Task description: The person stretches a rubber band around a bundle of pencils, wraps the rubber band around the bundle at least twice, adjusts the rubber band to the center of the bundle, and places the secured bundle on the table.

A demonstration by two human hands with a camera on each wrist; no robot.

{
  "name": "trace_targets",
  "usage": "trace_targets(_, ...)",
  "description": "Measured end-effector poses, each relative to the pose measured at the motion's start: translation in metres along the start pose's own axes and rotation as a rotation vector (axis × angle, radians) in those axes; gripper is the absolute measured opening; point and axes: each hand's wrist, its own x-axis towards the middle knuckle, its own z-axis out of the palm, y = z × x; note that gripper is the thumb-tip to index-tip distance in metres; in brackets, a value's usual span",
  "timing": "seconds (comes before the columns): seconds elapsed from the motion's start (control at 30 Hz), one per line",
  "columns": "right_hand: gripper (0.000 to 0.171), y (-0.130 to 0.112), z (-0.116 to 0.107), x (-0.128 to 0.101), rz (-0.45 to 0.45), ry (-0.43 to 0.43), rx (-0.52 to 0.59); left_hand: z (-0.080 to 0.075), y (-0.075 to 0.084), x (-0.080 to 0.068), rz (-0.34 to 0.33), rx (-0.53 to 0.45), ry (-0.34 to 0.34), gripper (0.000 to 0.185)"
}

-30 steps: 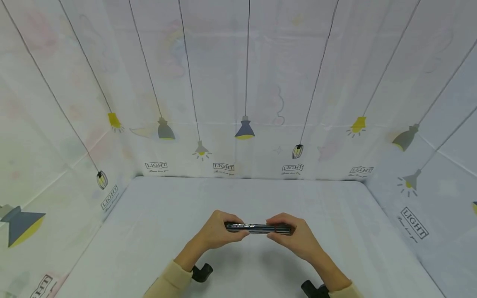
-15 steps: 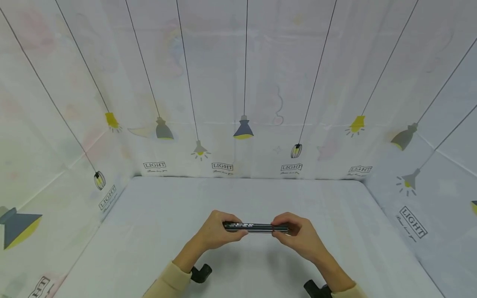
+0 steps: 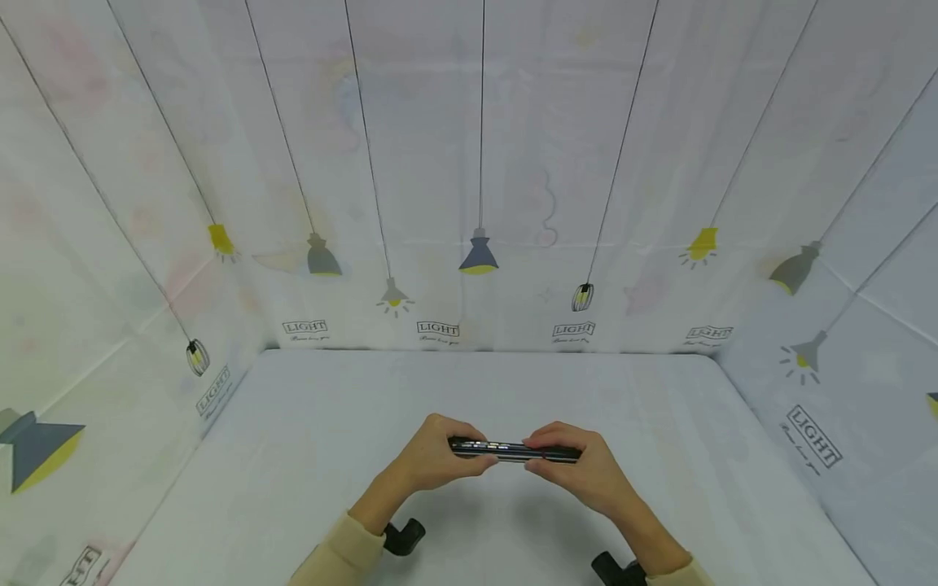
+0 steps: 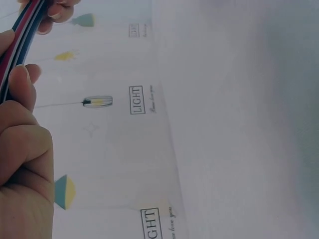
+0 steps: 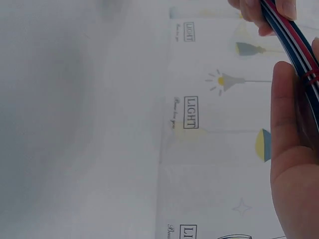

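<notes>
A bundle of pencils (image 3: pixel 506 450), slim and dark with silver lettering, is held level above the white table in the head view. My left hand (image 3: pixel 437 454) grips its left end between thumb and fingers. Toward the other end, my right hand (image 3: pixel 582 464) pinches it, thumb below and fingers above. Red and white stripes run along the bundle (image 4: pixel 22 42) in the left wrist view. A red band (image 5: pixel 311 76) circles the pencils near the right hand in the right wrist view. Both tips of the bundle are hidden by the hands.
The white table (image 3: pixel 469 387) spreads below the hands. Behind and at both sides hangs a pale curtain (image 3: pixel 410 163) printed with lamps and "LIGHT" labels. A black device (image 3: pixel 405 537) sits at the left wrist, another black device (image 3: pixel 617 570) at the right.
My right hand slid slightly outward along the bundle, then came back left. The left hand and the bundle have shifted a little to the right, and the hands now sit closer together.
</notes>
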Motion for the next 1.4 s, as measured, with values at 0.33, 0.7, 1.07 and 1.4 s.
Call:
trace_targets(0.33,0.026,-0.003,-0.015,-0.003,-0.054,-0.024,0.095,-0.004,-0.001,-0.005,-0.006,0.014,0.038,0.016)
trace_targets(0.7,0.023,-0.003,-0.004,0.002,-0.053,0.040,0.060,-0.001,-0.003,-0.004,0.020,-0.033,0.057,0.015)
trace_targets(1.07,0.023,-0.006,0.000,0.002,-0.048,0.040,0.058,-0.002,0.000,-0.005,-0.016,-0.019,0.056,0.015)
trace_targets(1.4,0.022,-0.005,0.006,0.002,0.009,0.027,0.047,0.001,0.001,-0.003,-0.020,-0.035,0.032,0.014)
